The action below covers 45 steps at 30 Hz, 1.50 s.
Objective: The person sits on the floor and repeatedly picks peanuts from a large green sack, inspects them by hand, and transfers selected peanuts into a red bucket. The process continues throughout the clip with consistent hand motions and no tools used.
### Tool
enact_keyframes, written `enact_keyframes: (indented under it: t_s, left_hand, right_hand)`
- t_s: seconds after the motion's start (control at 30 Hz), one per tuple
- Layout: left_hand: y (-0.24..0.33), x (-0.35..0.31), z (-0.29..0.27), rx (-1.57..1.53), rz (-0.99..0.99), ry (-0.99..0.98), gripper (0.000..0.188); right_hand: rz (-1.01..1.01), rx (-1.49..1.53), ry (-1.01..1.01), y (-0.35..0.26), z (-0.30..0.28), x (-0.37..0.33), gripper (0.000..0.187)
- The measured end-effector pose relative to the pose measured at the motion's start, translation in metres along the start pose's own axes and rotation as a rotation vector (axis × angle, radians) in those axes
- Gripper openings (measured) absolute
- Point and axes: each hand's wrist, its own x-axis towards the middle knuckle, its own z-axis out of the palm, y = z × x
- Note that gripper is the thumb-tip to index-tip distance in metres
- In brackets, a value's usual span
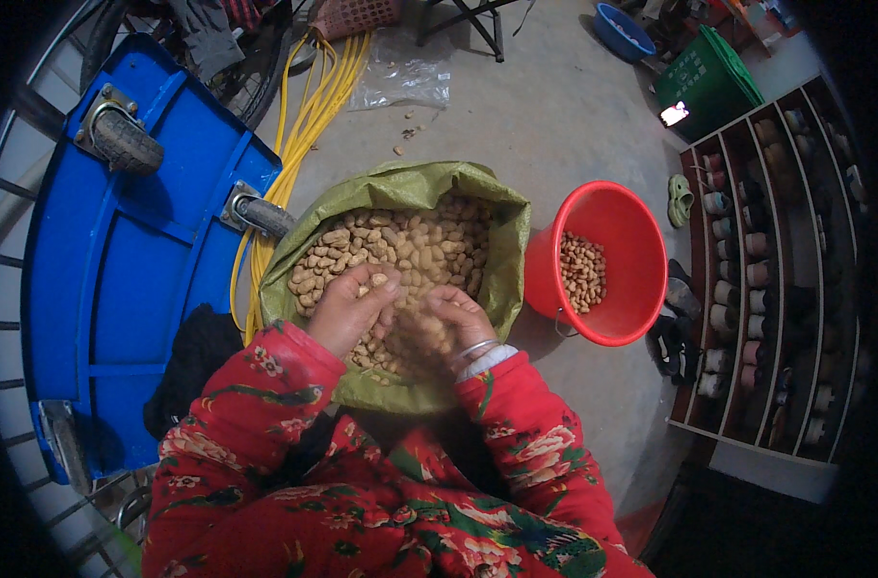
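An olive-green woven sack (314, 197) with a rolled-down rim stands in front of me, filled with unshelled peanuts (338, 252). Over its near part my left hand (354, 306) is closed, with a pale peanut (376, 280) showing between thumb and fingers. My right hand (458, 323), with a bracelet at the wrist, is a short way to the right. Its fingers are curled together, and what they hold, if anything, is hidden. To the right of the sack a red bucket (604, 204) contains shelled peanut kernels (583, 272). A hazy smear blurs the area around my right fingers.
On the left a blue wheeled platform (135, 275) leans on its side beside yellow hose or cable (283, 173). A shoe rack (747, 260) with several shoes stands at right. Green clogs (680, 200), a green bin (710, 82) and a plastic bag (405, 82) are farther off.
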Motion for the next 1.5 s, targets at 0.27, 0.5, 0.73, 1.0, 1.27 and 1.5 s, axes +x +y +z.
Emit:
enact_keyframes:
  t_s: [0.27,0.5,0.73,1.0,1.27,1.5]
  left_hand:
    - [0.006,-0.004,0.004,0.232,-0.005,0.100,0.019]
    - [-0.003,-0.002,0.005,0.308,0.159,0.171,0.021]
    - [0.003,0.002,0.001,0.531,0.420,0.322,0.022]
    - [0.009,0.002,-0.004,-0.316,0.088,0.050,0.029]
    - [0.013,-0.001,-0.004,-0.341,0.055,-0.003,0.034]
    - [0.005,-0.004,0.001,-0.079,0.077,-0.065,0.031]
  right_hand:
    - [0.087,0.032,-0.004,-0.002,0.001,-0.002,0.012]
    - [0.110,-0.002,-0.032,-0.002,0.004,-0.004,0.015]
    - [0.119,0.004,-0.025,0.000,0.001,-0.002,0.015]
    - [0.061,-0.009,-0.039,0.001,-0.001,-0.002,0.024]
    - [0.095,0.015,-0.133,-0.001,0.001,-0.002,0.030]
    - [0.214,0.091,-0.290,0.000,0.006,-0.004,0.033]
